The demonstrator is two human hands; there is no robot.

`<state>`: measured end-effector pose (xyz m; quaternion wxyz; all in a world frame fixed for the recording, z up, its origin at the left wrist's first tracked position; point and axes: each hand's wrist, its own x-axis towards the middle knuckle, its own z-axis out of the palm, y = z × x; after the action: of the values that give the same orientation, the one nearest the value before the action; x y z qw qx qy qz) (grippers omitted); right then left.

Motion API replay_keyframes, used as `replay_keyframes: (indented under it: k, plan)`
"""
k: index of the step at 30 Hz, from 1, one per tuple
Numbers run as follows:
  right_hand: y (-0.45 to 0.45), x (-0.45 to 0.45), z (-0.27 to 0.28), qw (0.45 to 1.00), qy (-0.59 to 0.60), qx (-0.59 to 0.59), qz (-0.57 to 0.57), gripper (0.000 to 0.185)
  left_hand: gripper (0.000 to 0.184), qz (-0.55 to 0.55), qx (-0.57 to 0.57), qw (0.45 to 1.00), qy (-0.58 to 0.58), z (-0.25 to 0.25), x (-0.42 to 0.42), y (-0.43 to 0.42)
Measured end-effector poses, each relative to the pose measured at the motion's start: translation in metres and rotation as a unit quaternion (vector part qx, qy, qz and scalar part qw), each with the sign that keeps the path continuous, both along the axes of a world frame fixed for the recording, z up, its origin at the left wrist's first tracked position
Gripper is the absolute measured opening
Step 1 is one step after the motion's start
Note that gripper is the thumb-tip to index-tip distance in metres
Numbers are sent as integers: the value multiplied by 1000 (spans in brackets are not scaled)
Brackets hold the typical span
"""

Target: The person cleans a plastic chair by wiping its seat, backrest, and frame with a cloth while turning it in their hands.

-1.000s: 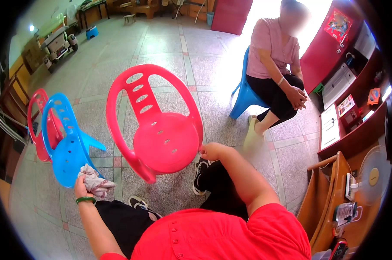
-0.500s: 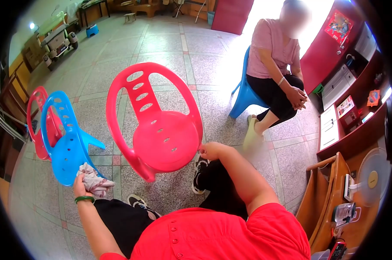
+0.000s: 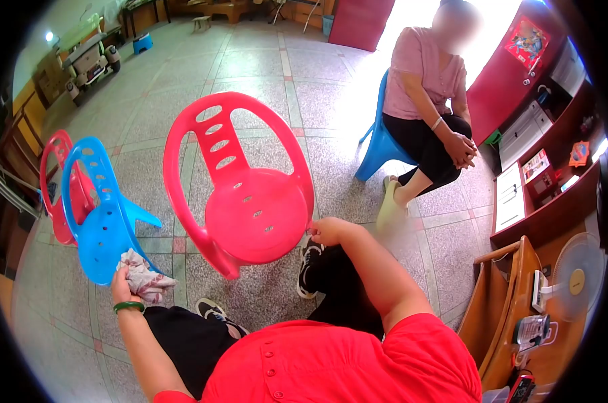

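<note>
A crumpled, pale cloth with reddish marks [image 3: 147,278] is bunched in my left hand [image 3: 122,287], which has a green bangle at its wrist. Close beyond the cloth is the seat of a blue plastic chair [image 3: 107,232]. In front of me, tilted, is a red plastic chair [image 3: 253,215] with oval holes in its back and seat. At that chair's right front edge my right hand [image 3: 326,232] is closed, its fingertips partly hidden against the red plastic.
Another red chair [image 3: 61,191] is behind the blue one at left. A person [image 3: 428,87] sits on a blue chair [image 3: 378,151] at the right, hands clasped. Nearer on the right are a wooden cabinet [image 3: 495,295] and a fan [image 3: 576,279]. A scooter [image 3: 91,64] is parked far left.
The view has shifted very slightly, so things appear a little higher. Both hands keep the same hold on the cloth and the red chair.
</note>
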<state>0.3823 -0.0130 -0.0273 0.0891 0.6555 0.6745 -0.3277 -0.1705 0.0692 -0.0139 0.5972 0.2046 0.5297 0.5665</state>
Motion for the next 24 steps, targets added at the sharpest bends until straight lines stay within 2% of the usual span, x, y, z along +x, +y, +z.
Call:
replay_keyframes:
  k: [5, 7, 10, 24]
  plan:
    - [-2, -2, 5, 1000, -1, -4, -3, 29, 23, -2, 5, 1000, 10, 3, 2, -2]
    - [-4, -1, 1, 997, 48, 57, -19, 25, 22, 14, -5, 1000, 14, 1, 0, 0]
    - [1, 0, 0, 1000, 10, -11, -6, 29, 22, 14, -3, 1000, 18, 3, 3, -1]
    - [0, 3, -5, 1000, 19, 14, 16, 28, 32, -19, 1, 1000, 14, -7, -6, 2]
